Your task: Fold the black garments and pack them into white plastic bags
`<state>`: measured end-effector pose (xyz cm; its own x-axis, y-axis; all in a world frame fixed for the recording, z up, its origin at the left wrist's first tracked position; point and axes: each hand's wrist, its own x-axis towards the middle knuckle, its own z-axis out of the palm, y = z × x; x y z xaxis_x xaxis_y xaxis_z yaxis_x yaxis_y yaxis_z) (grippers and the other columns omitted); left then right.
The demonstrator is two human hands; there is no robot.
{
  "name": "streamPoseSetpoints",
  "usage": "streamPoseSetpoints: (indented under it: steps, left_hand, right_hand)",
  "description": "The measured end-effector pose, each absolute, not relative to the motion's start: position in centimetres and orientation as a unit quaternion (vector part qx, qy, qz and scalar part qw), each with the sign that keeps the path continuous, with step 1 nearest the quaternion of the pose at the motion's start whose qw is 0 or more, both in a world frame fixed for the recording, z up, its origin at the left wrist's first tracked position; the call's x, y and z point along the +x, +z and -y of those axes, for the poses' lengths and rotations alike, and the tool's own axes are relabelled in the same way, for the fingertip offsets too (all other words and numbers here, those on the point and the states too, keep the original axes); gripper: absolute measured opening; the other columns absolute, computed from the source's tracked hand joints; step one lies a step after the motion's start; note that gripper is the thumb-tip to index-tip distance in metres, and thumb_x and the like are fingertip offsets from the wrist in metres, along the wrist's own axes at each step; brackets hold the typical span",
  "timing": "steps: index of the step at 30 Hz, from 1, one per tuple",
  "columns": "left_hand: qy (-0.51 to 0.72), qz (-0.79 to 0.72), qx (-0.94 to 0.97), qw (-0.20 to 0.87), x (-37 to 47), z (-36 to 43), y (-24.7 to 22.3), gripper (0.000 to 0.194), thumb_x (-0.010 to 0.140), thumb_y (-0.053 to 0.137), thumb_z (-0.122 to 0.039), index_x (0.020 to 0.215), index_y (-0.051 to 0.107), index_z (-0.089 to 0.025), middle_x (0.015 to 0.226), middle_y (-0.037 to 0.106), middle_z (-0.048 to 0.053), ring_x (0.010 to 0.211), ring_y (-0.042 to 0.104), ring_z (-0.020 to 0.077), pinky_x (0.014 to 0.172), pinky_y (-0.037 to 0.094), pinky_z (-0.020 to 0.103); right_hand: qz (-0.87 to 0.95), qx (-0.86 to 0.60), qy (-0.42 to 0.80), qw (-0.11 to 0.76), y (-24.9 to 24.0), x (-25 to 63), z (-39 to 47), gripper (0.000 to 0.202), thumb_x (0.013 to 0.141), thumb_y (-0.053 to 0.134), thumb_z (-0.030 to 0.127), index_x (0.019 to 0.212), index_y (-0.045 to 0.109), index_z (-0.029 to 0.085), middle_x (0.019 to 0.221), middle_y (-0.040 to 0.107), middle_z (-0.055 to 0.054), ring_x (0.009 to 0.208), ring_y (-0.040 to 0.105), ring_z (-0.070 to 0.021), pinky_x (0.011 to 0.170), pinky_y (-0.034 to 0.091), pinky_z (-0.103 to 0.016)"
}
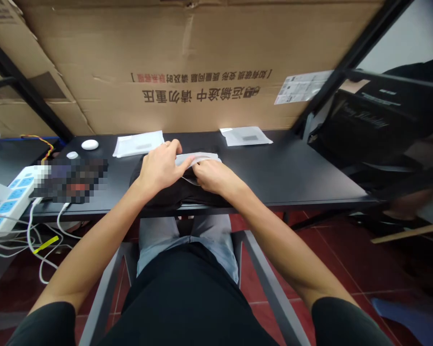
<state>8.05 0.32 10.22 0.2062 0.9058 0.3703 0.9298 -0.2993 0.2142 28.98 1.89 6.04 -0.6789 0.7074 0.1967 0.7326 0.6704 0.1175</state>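
Observation:
A white flat packet is between my two hands, above a folded black cloth at the desk's front edge. My left hand grips the packet's left part, its thumb across the white surface. The fingers of my right hand are bent and pressed at the packet's near side, partly hidden inside or behind its edge. One white packet lies on the desk just behind my left hand. Another white packet with a grey label lies at the back, right of centre.
A cardboard sheet stands behind the black desk. At the left are a white power strip with cables, a blurred dark object, a white oval item and a small white cap. Black frame bars flank the desk.

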Motion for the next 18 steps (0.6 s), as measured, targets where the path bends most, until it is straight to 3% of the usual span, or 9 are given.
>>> streamPoseSetpoints:
  steps: [2,4,6,9,14,18]
  left_hand:
    - [-0.194,0.649,-0.735,-0.028,6.8,-0.9,9.7,0.055,0.112,0.058,-0.069,0.095,0.079,-0.021,0.095,0.083,0.015,0.096,0.081,0.0352,0.088,0.061,0.044]
    - [-0.167,0.662,-0.716,-0.148,5.6,-1.7,9.0,0.062,0.110,0.059,-0.070,0.076,0.076,-0.022,0.081,0.081,0.015,0.083,0.080,0.0325,0.081,0.062,0.041]
    - [-0.175,0.631,-0.695,-0.296,4.8,-2.6,8.2,0.057,0.106,0.067,-0.065,0.071,0.076,-0.021,0.081,0.083,0.015,0.075,0.079,0.0273,0.072,0.061,0.036]
    - [-0.242,0.579,-0.641,-0.443,4.2,-3.7,7.3,0.040,0.098,0.081,-0.055,0.080,0.080,-0.019,0.088,0.085,0.014,0.080,0.081,0.0233,0.066,0.060,0.028]
    - [-0.374,0.537,-0.577,-0.489,2.8,-5.8,7.1,0.035,0.083,0.097,-0.044,0.079,0.074,-0.018,0.085,0.079,0.007,0.085,0.080,0.0205,0.072,0.065,0.027]
    - [-0.492,0.539,-0.531,-0.430,0.4,-8.4,7.7,0.029,0.085,0.094,-0.032,0.080,0.070,-0.018,0.085,0.073,0.004,0.082,0.073,0.0182,0.075,0.069,0.032]
  right_hand:
    - [0.899,-0.417,-0.127,0.033,5.9,28.8,-1.9,0.031,0.099,0.062,0.000,0.118,0.084,0.011,0.115,0.087,-0.022,0.103,0.083,-0.0345,0.087,0.062,-0.041]
    - [0.899,-0.414,-0.141,0.021,6.2,28.6,-1.6,0.032,0.102,0.058,-0.001,0.119,0.083,0.009,0.118,0.087,-0.023,0.105,0.083,-0.0352,0.085,0.060,-0.041]
    - [0.898,-0.416,-0.146,0.010,6.8,28.5,-1.2,0.033,0.105,0.054,0.000,0.122,0.082,0.008,0.117,0.087,-0.024,0.107,0.083,-0.0357,0.086,0.059,-0.040]
    - [0.894,-0.426,-0.137,0.025,8.0,29.0,-0.9,0.035,0.109,0.053,0.004,0.133,0.078,0.010,0.122,0.087,-0.022,0.113,0.083,-0.0357,0.088,0.061,-0.040]
    - [0.916,-0.336,-0.062,0.212,8.8,31.3,-1.3,0.051,0.105,0.057,0.007,0.151,0.075,0.021,0.148,0.083,-0.013,0.137,0.078,-0.0334,0.111,0.065,-0.047]
    - [0.892,-0.194,0.032,0.407,9.0,32.4,-0.6,0.047,0.110,0.059,0.016,0.150,0.078,0.033,0.145,0.084,-0.004,0.134,0.080,-0.0280,0.121,0.064,-0.048]
